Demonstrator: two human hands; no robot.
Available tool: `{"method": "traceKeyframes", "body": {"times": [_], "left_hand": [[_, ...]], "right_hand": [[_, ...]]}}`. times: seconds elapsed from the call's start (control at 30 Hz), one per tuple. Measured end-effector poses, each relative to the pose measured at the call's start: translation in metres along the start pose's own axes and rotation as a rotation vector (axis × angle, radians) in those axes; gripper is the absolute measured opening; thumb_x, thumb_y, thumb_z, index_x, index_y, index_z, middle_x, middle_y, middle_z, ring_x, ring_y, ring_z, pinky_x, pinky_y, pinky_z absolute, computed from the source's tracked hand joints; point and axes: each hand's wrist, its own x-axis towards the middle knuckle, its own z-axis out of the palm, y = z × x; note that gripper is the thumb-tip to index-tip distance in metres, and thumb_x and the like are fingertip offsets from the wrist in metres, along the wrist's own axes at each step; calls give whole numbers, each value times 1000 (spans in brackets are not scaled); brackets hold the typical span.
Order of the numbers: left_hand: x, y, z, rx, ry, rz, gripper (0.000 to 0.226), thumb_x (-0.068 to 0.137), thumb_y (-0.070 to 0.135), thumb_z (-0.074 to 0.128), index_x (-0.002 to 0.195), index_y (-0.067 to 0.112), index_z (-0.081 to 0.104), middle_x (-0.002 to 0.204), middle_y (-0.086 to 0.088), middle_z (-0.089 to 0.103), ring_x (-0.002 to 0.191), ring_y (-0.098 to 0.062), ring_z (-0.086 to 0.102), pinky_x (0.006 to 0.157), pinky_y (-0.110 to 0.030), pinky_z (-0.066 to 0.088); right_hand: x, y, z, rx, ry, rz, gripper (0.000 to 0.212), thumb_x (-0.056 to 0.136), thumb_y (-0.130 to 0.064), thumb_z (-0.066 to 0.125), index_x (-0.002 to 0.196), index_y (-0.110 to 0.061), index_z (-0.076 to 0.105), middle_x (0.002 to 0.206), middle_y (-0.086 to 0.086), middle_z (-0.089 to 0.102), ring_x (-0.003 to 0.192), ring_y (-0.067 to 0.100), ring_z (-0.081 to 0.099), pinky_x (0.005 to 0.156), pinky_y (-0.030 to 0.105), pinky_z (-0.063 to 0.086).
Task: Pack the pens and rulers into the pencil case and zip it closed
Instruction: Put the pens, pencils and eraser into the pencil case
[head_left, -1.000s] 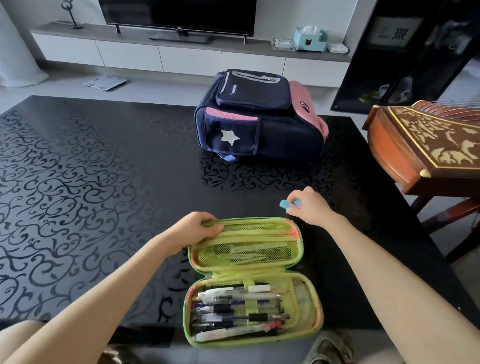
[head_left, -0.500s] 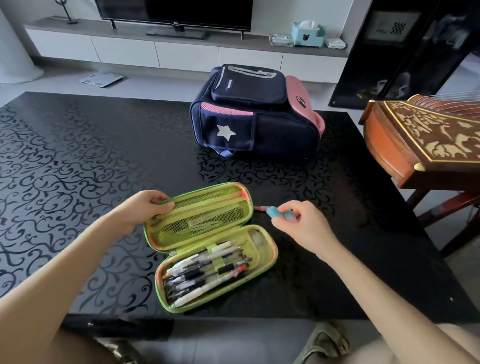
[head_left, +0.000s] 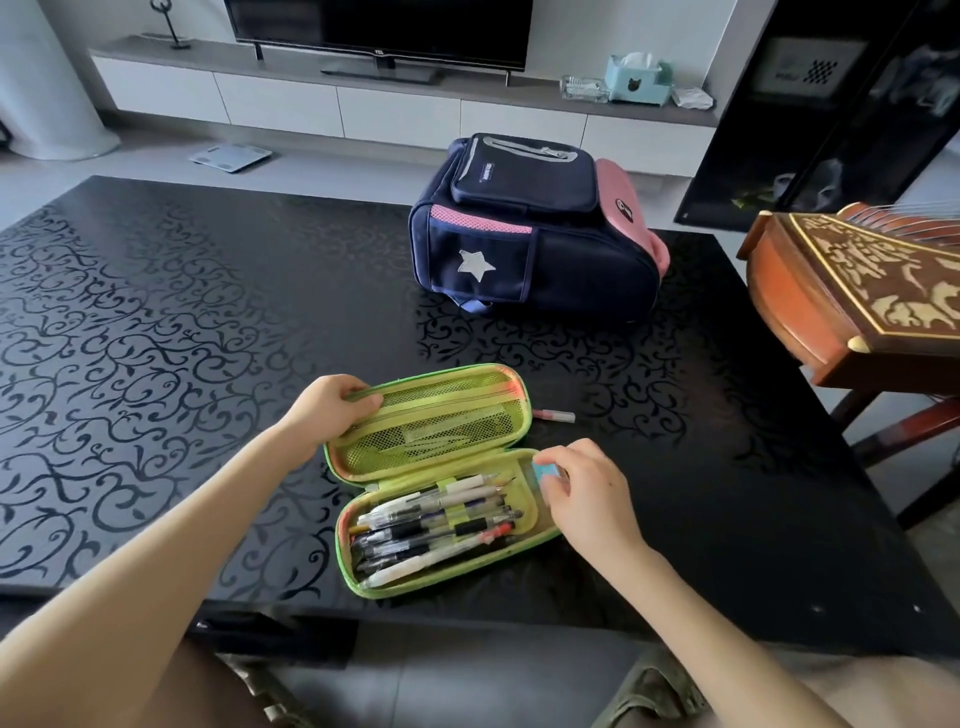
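Lying open near the front edge of the black table (head_left: 156, 322), the green pencil case (head_left: 441, 584) shows its lower tray packed with pens (head_left: 431, 530), held under a green elastic loop; their barrels overlap so that they cannot be counted. The right hand (head_left: 587, 493) hovers over the tray's right end, its fingers pinched shut on a small turquoise block (head_left: 546, 472), perhaps an eraser, though most of it is hidden by the fingertips. The left hand (head_left: 327, 402) grips the far left corner of the raised lid, fingers curled over its rim and thumb on the inside. Behind the lid's yellow-green mesh pocket lie pale, flat, straight shapes that look like rulers (head_left: 441, 434), but the netting blurs them. Just beside the lid's right end a pink pen (head_left: 553, 415) lies on the table, its left part cut off behind the case. Both forearms run out of the bottom of the view, and what shows below the table edge is too dim to name. The glossy tabletop carries a swirling vine pattern. Farther back a navy and pink backpack (head_left: 530, 234) with a silver star lies on the table. To the right, cut off by the frame, is a carved wooden stringed instrument (head_left: 857, 291). Beyond are a pale floor with a bathroom scale (head_left: 231, 157), a low white cabinet (head_left: 395, 111) bearing a television (head_left: 379, 26) whose top is cropped, and a turquoise tissue box (head_left: 636, 80).
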Motion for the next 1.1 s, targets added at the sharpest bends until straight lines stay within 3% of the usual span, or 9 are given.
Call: {"method": "traceKeyframes", "body": {"times": [0.13,0.23,0.47,0.57,0.67,0.77,0.83,0.93,1.1], "left_hand": [[4,5,3,19,-5,15,25,86,30,64,102,11,66,91,-6,66,81,-22,60,74,-28,46],[7,6,5,37,-8,21,26,86,31,64,103,11,66,95,-6,67,87,-23,61,78,-29,47],[12,-1,8,60,-16,11,28,87,33,62,106,12,66,99,-5,67,91,-24,62,85,-33,48],[12,-3,8,82,-10,22,28,87,32,61,107,13,65,101,-5,66,92,-24,62,87,-34,49],[14,-3,9,95,14,46,27,87,28,61,109,14,64,103,-4,65,99,-25,60,89,-35,48],[9,0,12,290,140,130,32,87,27,60,117,17,61,113,-10,60,108,-30,53,91,-34,40],[0,6,15,389,266,270,30,87,25,60,116,17,62,112,-13,57,106,-34,48,90,-37,38],[-14,14,16,401,310,411,23,87,24,60,108,16,66,108,-11,58,101,-33,49,86,-39,39],[-26,-9,3,313,309,254,22,87,23,59,107,18,66,109,-11,57,103,-33,50,88,-37,39]], "right_hand": [[3,-2,-12,7,-186,-13,28,86,-17,60,113,-26,61,83,-13,57,69,7,48,75,24,47],[6,-4,-18,-34,-196,-7,19,86,-18,60,104,-22,61,75,-9,63,68,8,58,74,29,52],[5,-8,-14,-79,-269,-1,13,85,-9,58,91,-17,66,85,-6,58,73,10,57,68,23,49],[16,-4,-18,-76,-127,-17,13,89,-13,54,90,-18,65,87,-8,55,79,11,55,73,25,47],[46,9,-18,-157,63,-7,18,90,-15,55,106,-14,63,100,0,57,92,19,57,78,29,47],[79,28,-8,-376,-61,30,38,91,-22,55,127,-11,51,121,7,52,111,26,47,87,35,44],[90,37,0,-429,-112,-6,31,93,-24,52,121,-11,55,117,8,53,109,26,47,84,35,44],[93,46,4,-444,-61,8,19,95,-23,48,103,-9,60,104,7,56,99,26,51,75,35,43],[66,52,-19,-208,138,89,18,94,-13,48,94,-4,64,94,10,59,83,27,56,67,33,42]]}}
